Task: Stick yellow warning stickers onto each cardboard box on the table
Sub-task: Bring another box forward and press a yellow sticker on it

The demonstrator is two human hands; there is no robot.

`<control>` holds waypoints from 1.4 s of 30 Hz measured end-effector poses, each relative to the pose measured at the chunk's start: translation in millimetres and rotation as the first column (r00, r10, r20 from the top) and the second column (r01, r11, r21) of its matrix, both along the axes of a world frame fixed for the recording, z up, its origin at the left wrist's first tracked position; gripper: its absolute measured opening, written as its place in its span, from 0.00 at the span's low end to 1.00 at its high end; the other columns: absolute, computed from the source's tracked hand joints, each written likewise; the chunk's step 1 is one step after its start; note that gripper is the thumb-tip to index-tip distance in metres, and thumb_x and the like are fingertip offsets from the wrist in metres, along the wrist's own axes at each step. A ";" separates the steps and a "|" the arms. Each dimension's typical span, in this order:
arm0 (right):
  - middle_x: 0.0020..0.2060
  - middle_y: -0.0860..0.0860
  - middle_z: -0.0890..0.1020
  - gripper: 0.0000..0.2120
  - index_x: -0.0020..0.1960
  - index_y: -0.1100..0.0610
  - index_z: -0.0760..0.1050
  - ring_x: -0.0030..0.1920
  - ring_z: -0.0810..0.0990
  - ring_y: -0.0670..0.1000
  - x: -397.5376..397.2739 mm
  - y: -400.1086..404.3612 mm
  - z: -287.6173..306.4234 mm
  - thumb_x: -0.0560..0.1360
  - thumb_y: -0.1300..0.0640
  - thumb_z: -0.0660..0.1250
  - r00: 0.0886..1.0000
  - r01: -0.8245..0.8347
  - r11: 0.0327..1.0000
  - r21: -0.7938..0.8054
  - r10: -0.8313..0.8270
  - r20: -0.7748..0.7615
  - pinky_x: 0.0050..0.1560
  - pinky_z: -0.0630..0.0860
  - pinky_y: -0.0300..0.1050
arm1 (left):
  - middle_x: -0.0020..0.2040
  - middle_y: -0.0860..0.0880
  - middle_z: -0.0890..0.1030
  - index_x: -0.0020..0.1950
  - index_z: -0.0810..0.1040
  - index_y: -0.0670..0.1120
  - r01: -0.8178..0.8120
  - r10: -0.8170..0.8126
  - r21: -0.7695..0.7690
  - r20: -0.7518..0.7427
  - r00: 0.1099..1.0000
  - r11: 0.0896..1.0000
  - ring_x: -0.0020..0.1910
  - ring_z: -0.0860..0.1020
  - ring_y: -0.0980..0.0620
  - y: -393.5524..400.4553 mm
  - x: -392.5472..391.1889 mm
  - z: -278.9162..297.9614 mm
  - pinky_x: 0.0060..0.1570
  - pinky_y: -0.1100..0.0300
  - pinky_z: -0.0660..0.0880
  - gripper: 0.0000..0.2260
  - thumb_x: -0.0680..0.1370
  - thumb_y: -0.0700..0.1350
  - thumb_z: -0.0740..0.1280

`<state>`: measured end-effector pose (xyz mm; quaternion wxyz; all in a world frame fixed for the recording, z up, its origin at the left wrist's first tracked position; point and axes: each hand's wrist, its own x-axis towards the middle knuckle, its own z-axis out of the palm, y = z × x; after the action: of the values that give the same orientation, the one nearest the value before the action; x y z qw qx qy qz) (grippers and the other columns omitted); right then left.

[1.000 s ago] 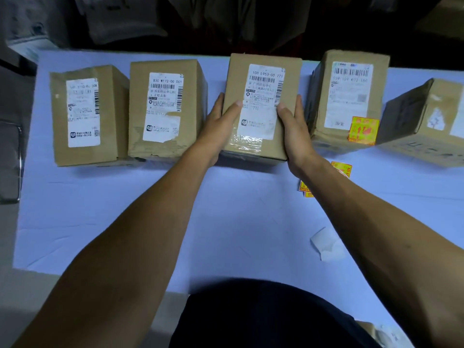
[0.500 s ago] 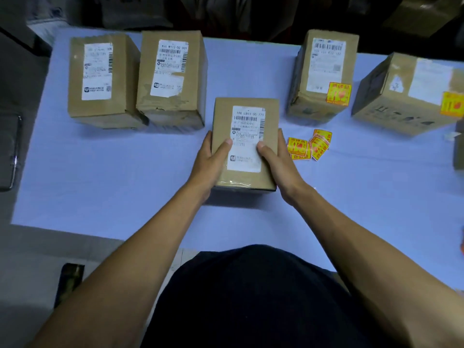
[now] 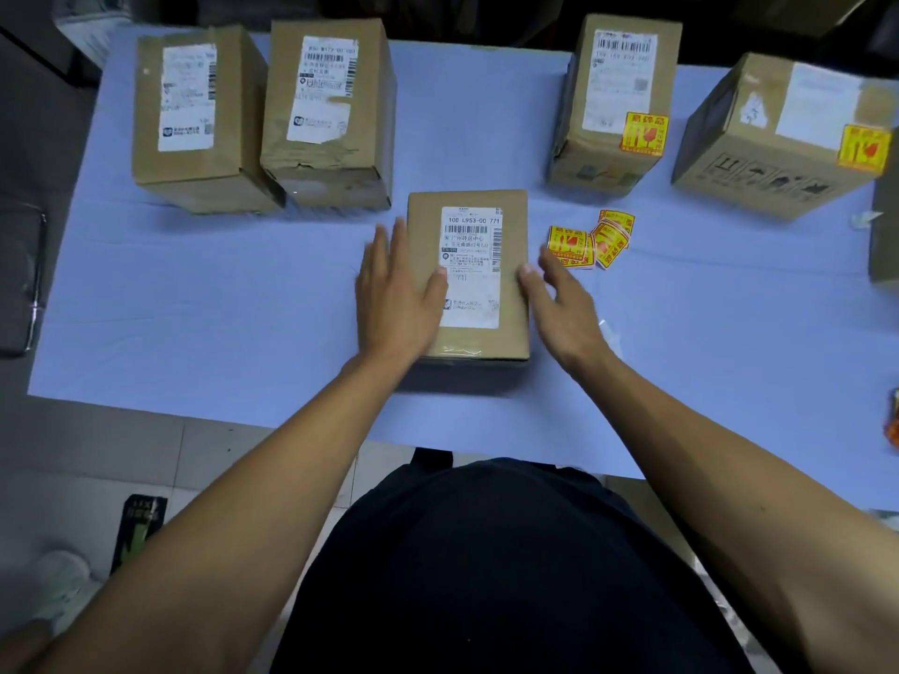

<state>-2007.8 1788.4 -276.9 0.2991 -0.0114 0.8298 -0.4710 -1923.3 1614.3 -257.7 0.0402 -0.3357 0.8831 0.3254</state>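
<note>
Middle box (image 3: 469, 274) sits flat on desk (image 3: 219, 294), near front edge, no yellow sticker yet. Left hand (image 3: 396, 294) flat w/ fingers straight, thumb on box top; right hand (image 3: 559, 304) loose, fingers relaxed, holding nothing. Loose stickers (image 3: 591, 238) just right of box: thin, glossy, floppy, prob light; best pinched by an edge. Box is stiff brown cardboard, matte, taped seam, white label on top.
</note>
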 end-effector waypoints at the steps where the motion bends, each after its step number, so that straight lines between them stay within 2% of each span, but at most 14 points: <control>1: 0.72 0.49 0.73 0.25 0.76 0.53 0.67 0.71 0.71 0.50 -3.1 5.4 0.0 0.82 0.44 0.60 0.992 0.048 0.996 0.072 -0.039 -0.118 0.70 0.65 0.42 | 0.81 0.43 0.54 0.80 0.55 0.46 0.107 -0.110 -0.127 -0.023 0.994 0.986 0.80 0.52 0.42 0.3 -7.0 4.9 0.77 0.43 0.51 0.30 0.81 0.50 0.62; 3: 0.67 0.55 0.78 0.19 0.71 0.57 0.73 0.67 0.75 0.56 -12.3 16.1 -2.3 0.82 0.52 0.60 0.953 0.047 0.971 0.234 0.027 -0.302 0.64 0.70 0.48 | 0.82 0.45 0.53 0.80 0.57 0.46 0.320 -0.336 -0.277 -0.013 0.942 0.906 0.81 0.49 0.43 2.4 -26.6 9.7 0.76 0.41 0.47 0.29 0.81 0.51 0.61; 6: 0.67 0.58 0.76 0.20 0.70 0.59 0.73 0.67 0.72 0.62 -32.3 24.8 -9.2 0.79 0.60 0.62 0.898 -0.068 0.905 0.420 0.239 -0.370 0.60 0.71 0.53 | 0.82 0.48 0.50 0.81 0.56 0.50 0.487 -0.475 -0.324 0.122 0.871 0.811 0.81 0.47 0.46 7.6 -48.3 -0.1 0.76 0.43 0.43 0.28 0.83 0.58 0.54; 8: 0.69 0.58 0.74 0.22 0.72 0.60 0.71 0.67 0.70 0.63 -47.6 24.5 -14.4 0.78 0.62 0.62 0.845 -0.153 0.851 0.502 0.377 -0.380 0.59 0.71 0.55 | 0.82 0.49 0.50 0.81 0.56 0.51 0.496 -0.475 -0.354 0.151 0.867 0.793 0.81 0.47 0.47 7.4 -48.6 -11.2 0.77 0.43 0.43 0.28 0.83 0.59 0.52; 11: 0.71 0.58 0.71 0.25 0.74 0.60 0.67 0.68 0.69 0.64 -68.3 21.2 -24.5 0.78 0.60 0.63 0.769 -0.250 0.737 0.628 0.545 -0.333 0.58 0.72 0.57 | 0.82 0.48 0.53 0.80 0.57 0.51 0.474 -0.470 -0.384 0.112 0.876 0.792 0.81 0.50 0.46 4.4 -45.7 -18.9 0.76 0.43 0.44 0.28 0.82 0.60 0.51; 14: 0.66 0.59 0.75 0.20 0.69 0.61 0.71 0.65 0.71 0.65 -77.4 21.5 -32.0 0.78 0.58 0.63 0.745 -0.248 0.673 0.697 0.592 -0.306 0.53 0.71 0.57 | 0.82 0.48 0.54 0.80 0.58 0.51 0.475 -0.472 -0.388 0.112 0.875 0.790 0.81 0.51 0.46 5.7 -47.5 -18.9 0.77 0.44 0.45 0.28 0.81 0.60 0.51; 19: 0.62 0.56 0.79 0.15 0.62 0.60 0.78 0.63 0.72 0.62 -77.1 21.3 -34.1 0.79 0.59 0.60 0.705 -0.236 0.592 0.770 0.650 -0.283 0.56 0.68 0.52 | 0.82 0.47 0.55 0.80 0.59 0.51 0.470 -0.469 -0.387 0.104 0.877 0.794 0.81 0.51 0.45 4.9 -47.3 -19.2 0.77 0.42 0.47 0.28 0.81 0.60 0.51; 26: 0.63 0.51 0.81 0.16 0.62 0.55 0.81 0.66 0.71 0.59 -76.4 23.1 -27.2 0.80 0.56 0.58 0.649 -0.261 0.632 0.730 0.674 -0.352 0.63 0.65 0.50 | 0.81 0.47 0.56 0.79 0.60 0.50 0.463 -0.469 -0.397 0.087 0.879 0.793 0.81 0.52 0.45 5.8 -47.2 -18.7 0.77 0.42 0.46 0.28 0.81 0.59 0.52; 32: 0.57 0.55 0.83 0.14 0.58 0.58 0.82 0.63 0.73 0.61 -76.9 22.1 -25.2 0.77 0.59 0.61 0.633 -0.256 0.666 0.700 0.663 -0.400 0.61 0.68 0.50 | 0.81 0.47 0.56 0.79 0.60 0.50 0.465 -0.479 -0.403 0.073 0.875 0.788 0.81 0.52 0.46 5.5 -46.7 -19.0 0.76 0.44 0.45 0.29 0.80 0.60 0.50; 34: 0.53 0.58 0.84 0.12 0.54 0.60 0.83 0.59 0.75 0.63 -74.9 23.1 -21.8 0.78 0.57 0.63 0.681 -0.232 0.747 0.623 0.582 -0.445 0.55 0.70 0.51 | 0.82 0.47 0.55 0.80 0.60 0.50 0.468 -0.482 -0.388 0.068 0.874 0.794 0.81 0.51 0.45 4.8 -47.0 -18.7 0.77 0.44 0.45 0.29 0.80 0.60 0.50; 38: 0.45 0.59 0.84 0.11 0.49 0.60 0.83 0.50 0.77 0.64 -65.9 26.2 -11.8 0.78 0.56 0.65 0.822 -0.045 0.909 0.415 0.270 -0.502 0.41 0.70 0.50 | 0.82 0.47 0.54 0.80 0.59 0.50 0.464 -0.477 -0.361 0.056 0.877 0.809 0.81 0.50 0.45 5.2 -46.1 -12.7 0.77 0.42 0.44 0.27 0.82 0.58 0.54; 40: 0.46 0.57 0.85 0.10 0.53 0.58 0.83 0.48 0.79 0.62 -57.9 26.0 -2.3 0.78 0.55 0.65 0.862 0.007 0.954 0.299 0.146 -0.485 0.39 0.68 0.46 | 0.80 0.44 0.60 0.78 0.63 0.46 0.439 -0.483 -0.366 -0.034 0.875 0.821 0.80 0.55 0.42 8.0 -43.0 -2.3 0.76 0.40 0.47 0.25 0.82 0.53 0.59; 42: 0.48 0.53 0.86 0.09 0.54 0.55 0.83 0.47 0.80 0.58 -48.4 25.2 8.2 0.79 0.55 0.66 0.871 0.021 0.979 0.203 0.082 -0.484 0.41 0.69 0.46 | 0.73 0.41 0.72 0.71 0.73 0.41 0.422 -0.518 -0.377 -0.201 0.832 0.824 0.75 0.66 0.40 14.5 -40.2 8.9 0.74 0.42 0.54 0.21 0.81 0.49 0.61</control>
<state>-2056.2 1813.6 -268.7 0.0860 -0.1134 0.9215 -0.3614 -1963.6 1628.8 -248.8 -0.0665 -0.0549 0.9750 0.2050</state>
